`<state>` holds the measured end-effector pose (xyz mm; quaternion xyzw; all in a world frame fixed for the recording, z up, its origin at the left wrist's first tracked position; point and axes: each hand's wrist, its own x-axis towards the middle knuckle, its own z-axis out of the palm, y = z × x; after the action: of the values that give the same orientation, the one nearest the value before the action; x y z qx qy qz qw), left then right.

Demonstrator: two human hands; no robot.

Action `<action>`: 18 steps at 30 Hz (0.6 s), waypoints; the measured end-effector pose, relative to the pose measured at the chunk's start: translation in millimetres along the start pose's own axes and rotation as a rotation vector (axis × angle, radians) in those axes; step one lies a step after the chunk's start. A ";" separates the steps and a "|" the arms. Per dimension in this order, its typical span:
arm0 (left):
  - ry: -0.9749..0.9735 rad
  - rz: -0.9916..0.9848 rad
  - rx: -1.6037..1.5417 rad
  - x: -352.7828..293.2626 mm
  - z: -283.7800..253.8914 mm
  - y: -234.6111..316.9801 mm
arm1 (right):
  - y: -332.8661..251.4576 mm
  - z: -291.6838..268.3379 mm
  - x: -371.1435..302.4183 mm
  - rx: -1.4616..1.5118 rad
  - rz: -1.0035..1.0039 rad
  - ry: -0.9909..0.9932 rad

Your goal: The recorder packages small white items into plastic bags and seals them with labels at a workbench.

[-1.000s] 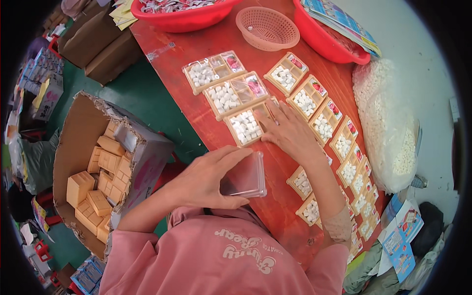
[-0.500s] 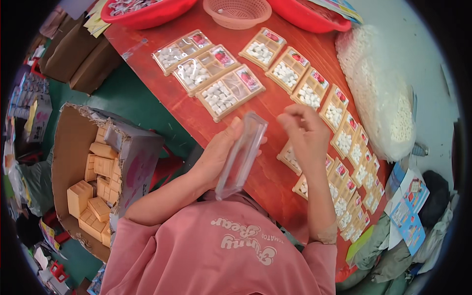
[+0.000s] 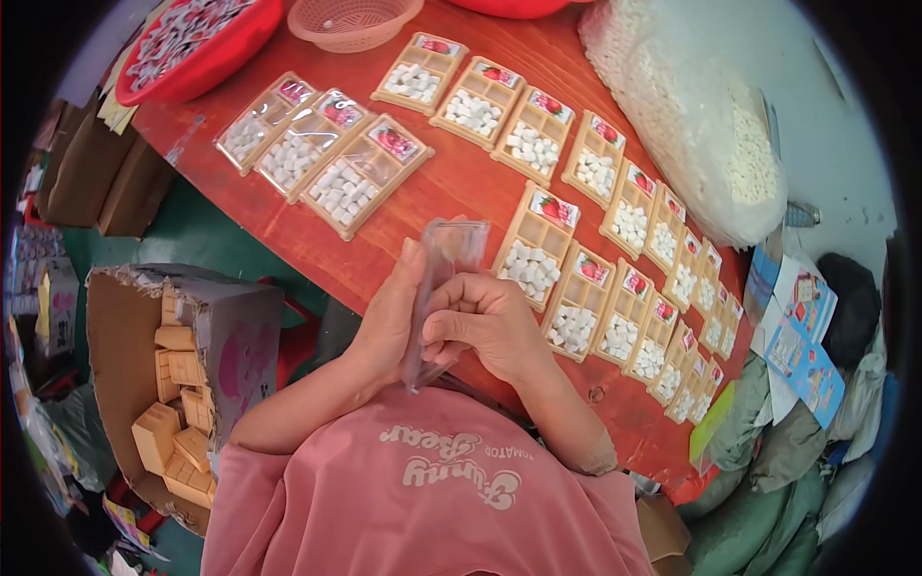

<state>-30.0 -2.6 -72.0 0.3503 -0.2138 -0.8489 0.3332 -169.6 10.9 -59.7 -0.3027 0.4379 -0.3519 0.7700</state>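
Clear plastic covers (image 3: 459,246) stand on edge in front of the person's chest, over the near edge of the red table (image 3: 432,206); how many are nested together is hard to make out. The left hand (image 3: 382,322) grasps them from the left side, its thumb showing and its other fingers hidden behind the plastic. The right hand (image 3: 490,328) is at their right face, fingers curled in — whether they pinch an edge or only press, I cannot tell.

Farther left lie three tan trays (image 3: 368,176) side by side, each with small white pieces and a strawberry picture; glossy film or plastic glints over them. To the right, two rows of similar open trays (image 3: 531,246) run toward the right edge, the last too small to make out clearly.

At the far left a red basin (image 3: 245,53) of sachets and a pink basket (image 3: 355,36) are both cut off by the frame. A plastic bag (image 3: 696,115) of white pieces slumps far right. Near left — below the table — a torn cardboard box (image 3: 120,360) holds more tan trays (image 3: 182,446), partly hidden by its wall.
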 end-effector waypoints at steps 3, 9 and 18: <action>-0.032 0.095 -0.002 2.4 15.8 1.3 | 3.5 -5.6 -2.7 0.073 -0.008 0.010; -0.140 0.266 0.086 14.8 11.4 -13.7 | 2.4 -2.6 -15.8 -0.177 -0.238 0.150; 0.013 0.472 0.283 20.7 12.4 12.1 | -34.6 -69.5 -39.1 0.018 -0.256 0.330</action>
<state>-45.1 -24.1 -65.9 0.3391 -0.4038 -0.7074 0.4707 -255.3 11.8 -45.0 -0.2873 0.5128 -0.4956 0.6394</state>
